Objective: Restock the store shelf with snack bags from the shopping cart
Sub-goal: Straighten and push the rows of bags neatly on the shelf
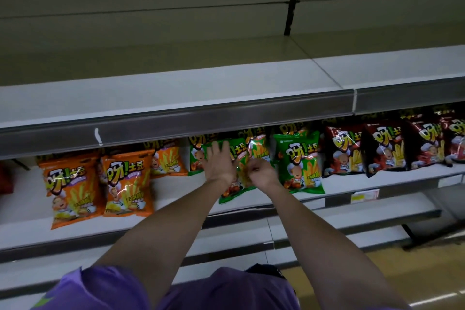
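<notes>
A green snack bag (232, 190) stands on the middle shelf (176, 194), with both my hands on it. My left hand (218, 162) lies on its upper left face with fingers spread over the top. My right hand (260, 171) has curled fingers that pinch the bag's right side. More green bags stand behind it, and another green bag (299, 161) stands just to the right. The shopping cart is out of view.
Orange bags (128, 181) line the shelf to the left, dark red bags (385, 148) to the right. The upper shelf (176, 93) overhangs the bags' tops and carries nothing. Lower shelves (352, 214) and a yellow price tag (363, 196) sit below.
</notes>
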Demonstrator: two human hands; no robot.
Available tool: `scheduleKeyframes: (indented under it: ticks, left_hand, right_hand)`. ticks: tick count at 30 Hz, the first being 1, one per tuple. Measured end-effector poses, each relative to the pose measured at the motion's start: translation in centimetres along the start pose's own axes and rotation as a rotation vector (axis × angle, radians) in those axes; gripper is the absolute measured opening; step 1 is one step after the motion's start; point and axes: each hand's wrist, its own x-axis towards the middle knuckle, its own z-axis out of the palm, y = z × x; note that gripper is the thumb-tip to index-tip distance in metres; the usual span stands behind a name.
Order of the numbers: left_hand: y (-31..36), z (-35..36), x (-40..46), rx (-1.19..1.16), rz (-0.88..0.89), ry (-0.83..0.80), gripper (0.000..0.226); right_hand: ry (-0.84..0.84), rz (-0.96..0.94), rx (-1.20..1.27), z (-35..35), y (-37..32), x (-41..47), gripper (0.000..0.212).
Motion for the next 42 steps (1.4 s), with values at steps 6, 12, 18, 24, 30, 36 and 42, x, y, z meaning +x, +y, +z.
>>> scheduleKeyframes:
  ticks: [6, 12, 18, 24, 30, 36, 42]
  left_hand:
    - [1.6, 0.9, -0.1, 0.095, -0.054, -0.246, 0.105]
    - [2.0, 1.3, 0.1, 0.166, -0.017, -0.216, 0.106]
    - [2.7, 1.6, -1.1, 0.226, -0.035, -0.182, 0.107]
    - [6.4, 2.3, -2.6, 0.407, 0.288, -0.044, 0.08]
    - [11.6, 4.4, -3.4, 0.119, 0.342, -0.212, 0.065]
    - [13.5, 5.6, -3.6, 0.082, 0.206, -0.166, 0.067]
    - [14.9, 6.5, -3.8, 0.219, 0.24, -0.249, 0.07]
  right_hand:
    - [0.239, -0.04, 0.054, -4.9, 1.6, -0.7, 0.016]
    - [0.452, -0.093, -0.169, -10.0, 3.9, -0.6, 0.045]
    - [0.308, 0.164, -0.239, -12.1, 7.0, -0.2, 0.101]
    - [0.214, 0.061, -0.138, -11.7, 7.7, 0.2, 0.082]
    - [0.088, -0.096, -0.183, -11.5, 6.8, 2.0, 0.051]
    - [0.01, -0.181, -0.145, -13.5, 7.8, 3.4, 0.024]
    - [-0.114, -0.305, -0.167, -13.8, 8.0, 3.4, 0.026]
